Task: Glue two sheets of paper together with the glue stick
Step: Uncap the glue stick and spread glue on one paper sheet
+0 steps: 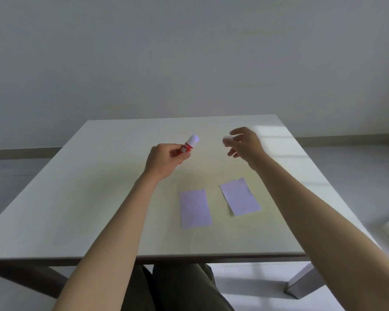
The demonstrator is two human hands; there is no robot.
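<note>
My left hand (164,161) is raised over the middle of the table and grips a red glue stick (188,146) by its body. The stick's white end points up and to the right. To the right of it, my right hand (245,143) pinches a small white piece (226,138) between thumb and forefinger; it looks like the stick's cap, and the other fingers are spread. Two pale lilac sheets lie flat on the table nearer to me: the left sheet (195,208) stands straight, the right sheet (239,196) is turned slightly. A narrow gap separates them.
The white table (76,198) runs from the wall side to its front edge just above my lap. A table leg (301,281) shows at the lower right. A plain wall lies behind, with light floor on both sides.
</note>
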